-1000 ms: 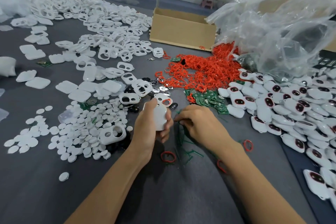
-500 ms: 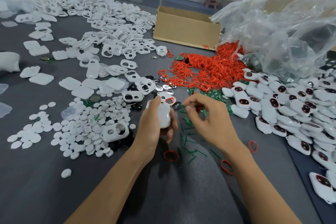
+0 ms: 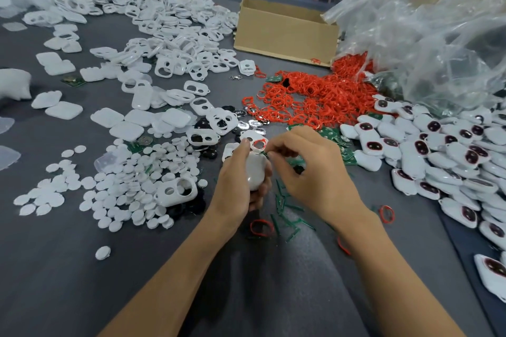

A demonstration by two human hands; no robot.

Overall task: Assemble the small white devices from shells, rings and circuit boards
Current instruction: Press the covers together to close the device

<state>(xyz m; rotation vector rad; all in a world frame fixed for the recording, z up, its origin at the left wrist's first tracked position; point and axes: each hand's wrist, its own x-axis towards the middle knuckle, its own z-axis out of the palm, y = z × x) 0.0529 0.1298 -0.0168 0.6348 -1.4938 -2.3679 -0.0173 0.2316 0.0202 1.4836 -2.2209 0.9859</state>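
Note:
My left hand (image 3: 237, 186) grips a small white device shell (image 3: 256, 172) upright above the grey table, fingers curled round it. My right hand (image 3: 312, 172) is right beside it, its fingertips pinched together at the shell's top; what they pinch is too small to tell. Just beyond the shell lies a white front shell with a red ring (image 3: 259, 143) in it. A heap of red rings (image 3: 315, 101) lies further back, green circuit boards (image 3: 332, 135) next to it. Finished white devices (image 3: 443, 150) are piled at the right.
White front shells (image 3: 153, 30) and flat back covers (image 3: 120, 120) cover the left; small white discs (image 3: 128, 186) lie near my left hand. Green offcuts (image 3: 287, 213) and loose red rings (image 3: 261, 227) lie under my hands. A cardboard box (image 3: 284, 33) and clear plastic bags (image 3: 427, 35) stand behind.
My right hand has lifted from the green offcuts on the table and come up to the top of the shell. My left hand has raised the shell slightly.

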